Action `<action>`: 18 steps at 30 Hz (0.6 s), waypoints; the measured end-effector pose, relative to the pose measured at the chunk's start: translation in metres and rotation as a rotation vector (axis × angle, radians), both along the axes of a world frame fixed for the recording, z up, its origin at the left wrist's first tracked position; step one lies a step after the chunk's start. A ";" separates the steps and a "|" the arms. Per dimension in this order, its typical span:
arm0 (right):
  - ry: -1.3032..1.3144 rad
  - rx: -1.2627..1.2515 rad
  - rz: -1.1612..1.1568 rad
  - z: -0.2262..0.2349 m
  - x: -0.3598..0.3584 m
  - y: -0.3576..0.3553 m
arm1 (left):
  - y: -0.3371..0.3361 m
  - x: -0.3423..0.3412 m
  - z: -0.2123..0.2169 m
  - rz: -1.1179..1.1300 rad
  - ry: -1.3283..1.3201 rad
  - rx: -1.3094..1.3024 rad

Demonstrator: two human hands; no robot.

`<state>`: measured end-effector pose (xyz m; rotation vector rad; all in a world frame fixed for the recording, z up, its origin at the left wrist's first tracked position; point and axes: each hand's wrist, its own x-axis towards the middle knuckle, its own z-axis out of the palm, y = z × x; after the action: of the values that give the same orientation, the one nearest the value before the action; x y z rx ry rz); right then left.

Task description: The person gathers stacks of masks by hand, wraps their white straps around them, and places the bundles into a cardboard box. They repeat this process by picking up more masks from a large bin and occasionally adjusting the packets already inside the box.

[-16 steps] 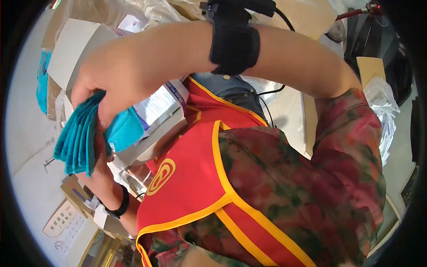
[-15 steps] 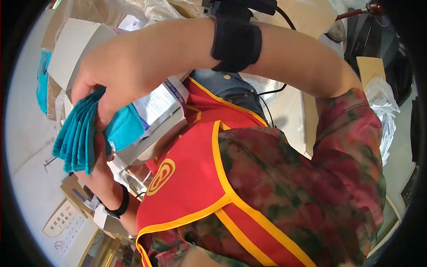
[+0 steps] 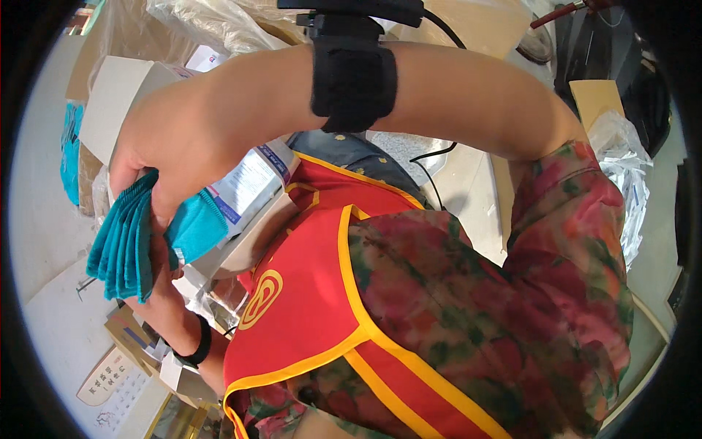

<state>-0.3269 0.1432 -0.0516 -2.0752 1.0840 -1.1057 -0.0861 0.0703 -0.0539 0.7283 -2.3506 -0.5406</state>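
Observation:
A fanned stack of folded teal cloths [image 3: 121, 245] with stitched edges is held up at the left. My right hand [image 3: 179, 150], reaching across the top of the view, is closed around the stack's upper end. Below it my left hand [image 3: 159, 256] grips the same stack from underneath, most of its fingers hidden behind the fabric. Another flat teal cloth [image 3: 197, 230] with a small white label shows just right of my hands. Beside it lies a white box with blue print [image 3: 252, 186], in or against an open carton [image 3: 248, 241].
A white carton flap [image 3: 113, 110] rises behind my right hand. More teal cloth [image 3: 72, 154] lies at the far left. Clear plastic wrap [image 3: 219, 25] covers cardboard at the top. A cable [image 3: 439, 154] hangs past my right arm, near a crumpled plastic bag [image 3: 621, 157].
The view has shifted slightly, so the surroundings sit lower. My right forearm has moved a little left. Both hands keep hold of the teal stack.

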 end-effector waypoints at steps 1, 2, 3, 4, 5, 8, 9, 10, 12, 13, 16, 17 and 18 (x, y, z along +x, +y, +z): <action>0.013 0.024 0.009 0.002 0.000 0.001 | 0.003 0.002 0.000 0.072 0.013 0.108; 0.012 0.024 0.010 0.001 0.000 0.000 | 0.005 0.002 0.000 0.144 0.027 0.215; -0.010 0.021 0.013 0.000 0.003 -0.002 | 0.003 0.004 0.001 0.145 0.024 0.214; -0.031 0.017 0.016 -0.002 0.005 -0.004 | 0.000 0.006 0.002 0.131 -0.014 0.191; -0.034 0.016 0.017 -0.004 0.005 -0.005 | -0.001 0.007 0.003 0.116 -0.050 0.168; -0.038 0.021 0.026 0.000 0.006 -0.008 | 0.003 0.006 0.004 0.185 0.027 0.291; 0.011 0.013 -0.009 0.002 0.007 -0.008 | 0.003 0.006 0.005 0.170 0.064 0.323; 0.061 0.005 -0.045 0.003 0.008 -0.007 | 0.001 0.006 0.005 0.165 0.065 0.320; 0.050 0.011 -0.040 0.007 0.007 -0.007 | -0.003 0.011 0.004 0.223 0.056 0.322; 0.038 0.019 -0.028 0.008 0.007 -0.007 | -0.001 0.011 0.006 0.233 0.059 0.320; -0.029 -0.009 0.002 0.004 0.002 -0.005 | 0.002 0.004 0.006 0.149 0.048 0.227; -0.027 -0.010 0.000 0.003 0.000 -0.006 | 0.003 0.001 0.007 0.152 0.048 0.250; -0.046 0.026 0.017 0.003 0.001 -0.007 | 0.004 0.001 0.007 0.165 0.047 0.273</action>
<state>-0.3261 0.1361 -0.0482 -2.0253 1.0515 -1.1197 -0.0847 0.0744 -0.0468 1.0111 -2.1726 -0.8045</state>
